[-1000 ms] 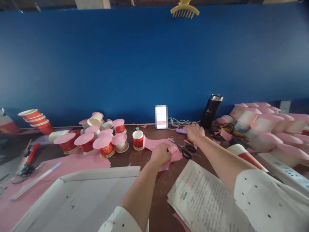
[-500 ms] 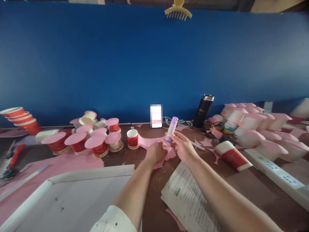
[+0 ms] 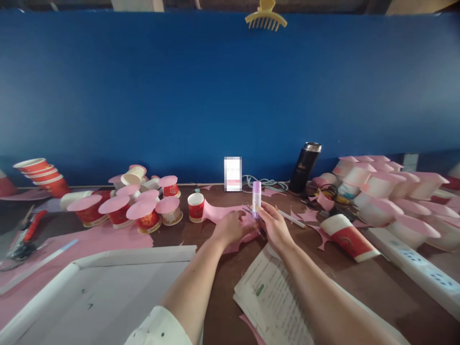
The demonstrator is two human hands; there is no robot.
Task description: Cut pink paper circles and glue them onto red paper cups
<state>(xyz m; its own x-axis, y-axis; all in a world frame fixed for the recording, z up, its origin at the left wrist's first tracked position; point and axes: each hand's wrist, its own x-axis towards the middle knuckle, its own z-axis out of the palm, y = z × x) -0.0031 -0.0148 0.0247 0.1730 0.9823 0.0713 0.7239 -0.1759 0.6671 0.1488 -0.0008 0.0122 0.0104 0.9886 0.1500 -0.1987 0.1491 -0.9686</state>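
Note:
My right hand (image 3: 272,221) is closed around a purple and white glue stick (image 3: 256,199), held upright near the middle of the brown table. Just left of it, my left hand (image 3: 232,227) is over crumpled pink paper (image 3: 215,212); its fingers are bent and partly blurred, and whether they grip the paper is unclear. An upright red and white paper cup (image 3: 196,208) stands at the paper's left end. Further left are several cups topped with pink paper discs (image 3: 115,204). Printed sheets (image 3: 269,297) lie beneath my right forearm.
Behind my hands stand a bright phone (image 3: 233,173) and a black flask (image 3: 305,167). To the right are a tipped red cup (image 3: 350,237), a power strip (image 3: 413,261) and many pink-topped cups (image 3: 384,187). A white tray-like board (image 3: 108,292) lies at front left.
The glue stick has moved slightly down and from tilted to nearly upright in my right hand. My left hand has shifted a little left, its fingers less tightly bunched. The view has shifted slightly.

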